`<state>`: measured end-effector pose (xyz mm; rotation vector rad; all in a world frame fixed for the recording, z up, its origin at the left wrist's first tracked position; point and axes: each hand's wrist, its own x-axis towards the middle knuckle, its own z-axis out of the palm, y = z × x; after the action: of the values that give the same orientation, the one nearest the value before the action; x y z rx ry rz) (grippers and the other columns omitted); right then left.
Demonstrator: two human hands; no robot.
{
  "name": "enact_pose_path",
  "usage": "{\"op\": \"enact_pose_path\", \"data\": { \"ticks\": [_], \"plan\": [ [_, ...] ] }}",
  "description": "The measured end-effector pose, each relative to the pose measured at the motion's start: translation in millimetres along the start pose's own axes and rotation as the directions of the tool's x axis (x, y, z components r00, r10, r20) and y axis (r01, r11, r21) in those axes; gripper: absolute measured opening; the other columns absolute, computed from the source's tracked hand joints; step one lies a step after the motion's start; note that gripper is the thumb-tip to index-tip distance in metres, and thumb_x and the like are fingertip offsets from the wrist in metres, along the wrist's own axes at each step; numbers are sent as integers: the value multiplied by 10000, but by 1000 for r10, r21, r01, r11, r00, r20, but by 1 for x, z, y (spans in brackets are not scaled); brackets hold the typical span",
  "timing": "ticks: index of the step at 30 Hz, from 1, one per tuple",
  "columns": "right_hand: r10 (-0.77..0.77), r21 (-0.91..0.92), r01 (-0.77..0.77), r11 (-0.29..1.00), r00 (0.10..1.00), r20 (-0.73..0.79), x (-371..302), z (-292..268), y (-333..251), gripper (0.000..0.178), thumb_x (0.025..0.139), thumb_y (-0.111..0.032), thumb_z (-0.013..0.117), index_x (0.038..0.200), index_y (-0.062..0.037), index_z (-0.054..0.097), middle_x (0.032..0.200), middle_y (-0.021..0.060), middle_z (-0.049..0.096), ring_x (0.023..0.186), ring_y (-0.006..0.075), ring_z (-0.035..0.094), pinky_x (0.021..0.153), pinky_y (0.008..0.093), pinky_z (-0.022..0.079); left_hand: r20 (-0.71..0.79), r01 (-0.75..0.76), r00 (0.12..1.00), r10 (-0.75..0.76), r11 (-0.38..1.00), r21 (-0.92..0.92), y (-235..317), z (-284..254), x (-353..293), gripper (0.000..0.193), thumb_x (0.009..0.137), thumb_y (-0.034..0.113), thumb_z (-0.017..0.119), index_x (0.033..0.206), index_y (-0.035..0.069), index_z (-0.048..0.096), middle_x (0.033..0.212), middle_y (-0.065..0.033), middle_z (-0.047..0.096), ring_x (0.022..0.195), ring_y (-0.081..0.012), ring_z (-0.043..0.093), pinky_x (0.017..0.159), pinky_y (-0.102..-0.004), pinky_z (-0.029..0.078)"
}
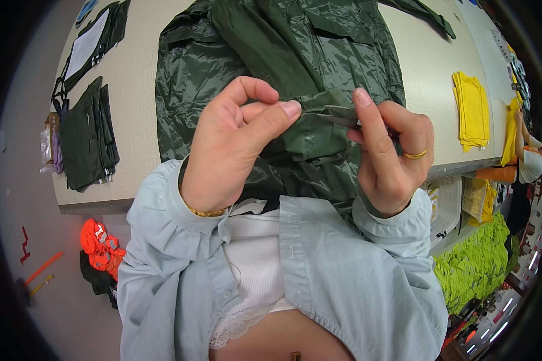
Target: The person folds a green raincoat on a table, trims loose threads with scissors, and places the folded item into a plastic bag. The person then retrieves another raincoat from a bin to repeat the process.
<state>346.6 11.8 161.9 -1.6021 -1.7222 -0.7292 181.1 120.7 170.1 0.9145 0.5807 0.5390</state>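
A shiny dark green jacket (190, 84) is spread over the table in front of me. One of its sleeves (271, 57) runs toward me, and the sleeve's end (313, 141) lies between my hands. Thumb and fingers of my left hand (226, 132) are pinched at the edge of that end; a thin thread there is too fine to make out surely. My right hand (394, 153) grips small metal thread snips (341, 114), their blades pointing left at the pinched spot. Most of the snips' handle is hidden by my fingers.
Dark green folded pieces (84, 138) and a white sheet (89, 45) lie on the left. Folded yellow cloth (470, 111) is at the right, near another person's arm (526, 135). Below the table (433, 78) are an orange heap (102, 243) and a lime heap (473, 259).
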Motion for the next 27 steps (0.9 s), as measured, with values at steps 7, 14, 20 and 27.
{"op": "enact_pose_path", "data": {
  "ticks": [7, 14, 20, 27],
  "plan": [
    [3, -1, -3, 1000, 1000, -17, 0, 1, 0, 477, 547, -88, 701, 1022, -121, 682, 781, -10, 521, 577, 134, 436, 514, 267, 344, -8, -13, 1000, 13, 999, -32, -2, 0, 0, 159, 849, 48, 587, 933, 20, 455, 799, -55, 640, 779, -62, 569, 710, -186, 424],
    [1, -18, -1, 1000, 1000, -24, 0, 4, 0, 467, 551, -85, 688, 1016, -126, 684, 781, -17, 523, 574, 129, 434, 514, 263, 342, -13, 3, 1000, -3, 999, -37, -1, 2, 0, 147, 847, 48, 590, 917, 22, 464, 769, -41, 635, 747, -51, 556, 690, -178, 413],
    [-2, -3, 2, 1000, 1000, -14, 0, 5, -3, 465, 555, -93, 684, 1018, -132, 684, 781, -25, 516, 578, 119, 428, 515, 258, 336, -15, 3, 1000, -3, 999, -46, -2, 2, 1, 137, 848, 49, 592, 901, 27, 468, 756, -34, 631, 735, -43, 548, 676, -173, 408],
    [-10, -1, 10, 1000, 1000, -16, 1, 8, -3, 458, 558, -102, 692, 1015, -135, 682, 785, -25, 504, 570, 119, 423, 505, 255, 334, -7, 10, 1000, -10, 999, -50, -3, 2, 1, 136, 850, 48, 590, 914, 29, 472, 778, -39, 634, 743, -46, 550, 679, -170, 410]
  ]
}}
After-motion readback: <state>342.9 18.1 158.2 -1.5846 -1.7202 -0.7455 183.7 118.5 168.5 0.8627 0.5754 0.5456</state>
